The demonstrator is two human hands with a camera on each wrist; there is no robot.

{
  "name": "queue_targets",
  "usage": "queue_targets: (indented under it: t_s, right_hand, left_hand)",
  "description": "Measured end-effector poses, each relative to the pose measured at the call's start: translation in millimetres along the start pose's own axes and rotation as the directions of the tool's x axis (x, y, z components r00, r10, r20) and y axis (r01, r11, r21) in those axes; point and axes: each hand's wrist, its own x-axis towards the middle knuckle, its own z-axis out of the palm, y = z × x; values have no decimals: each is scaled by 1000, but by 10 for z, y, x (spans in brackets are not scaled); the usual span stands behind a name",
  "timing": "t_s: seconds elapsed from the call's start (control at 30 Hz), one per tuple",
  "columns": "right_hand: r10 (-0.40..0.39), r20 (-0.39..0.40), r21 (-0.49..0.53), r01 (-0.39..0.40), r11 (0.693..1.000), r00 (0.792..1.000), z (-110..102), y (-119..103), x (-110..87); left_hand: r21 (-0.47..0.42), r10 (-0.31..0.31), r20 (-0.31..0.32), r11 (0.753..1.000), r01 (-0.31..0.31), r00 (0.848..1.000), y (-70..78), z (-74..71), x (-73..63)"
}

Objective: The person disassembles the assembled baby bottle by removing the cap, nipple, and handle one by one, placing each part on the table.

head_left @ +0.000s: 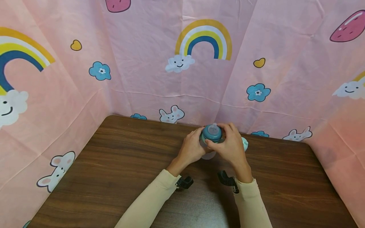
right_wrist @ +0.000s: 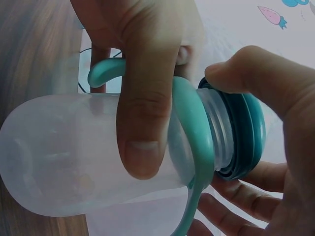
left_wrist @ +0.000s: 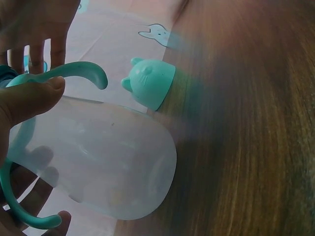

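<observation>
A clear baby bottle (head_left: 209, 155) stands upright near the table's back edge, between both hands. My left hand (head_left: 191, 146) grips its body, the thumb lying across the clear wall beside the mint-green handle (right_wrist: 194, 130). At the top, my right hand (head_left: 231, 144) holds the dark teal screw collar (right_wrist: 248, 135) with thumb and fingers around its rim. Bare screw threads (right_wrist: 219, 130) show between collar and handle ring. A clear nipple (head_left: 213, 128) points up out of the collar. The bottle looks empty.
A mint-green cap (left_wrist: 150, 82) shaped like an animal's head with ears rests on the table behind the right hand. Brown wood-grain table (head_left: 128, 158) surrounds the bottle. Pink printed cloth (head_left: 142, 63) hangs along the table's back and sides.
</observation>
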Motion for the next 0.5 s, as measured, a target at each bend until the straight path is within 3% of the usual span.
queue_targets:
  t_s: [0.5]
  right_hand:
    - [-10, -12, 7, 10, 1000, 1000, -14, -5, -6]
  left_hand:
    - [9, -16, 5, 1000, 16, 1000, 11, -7, 4]
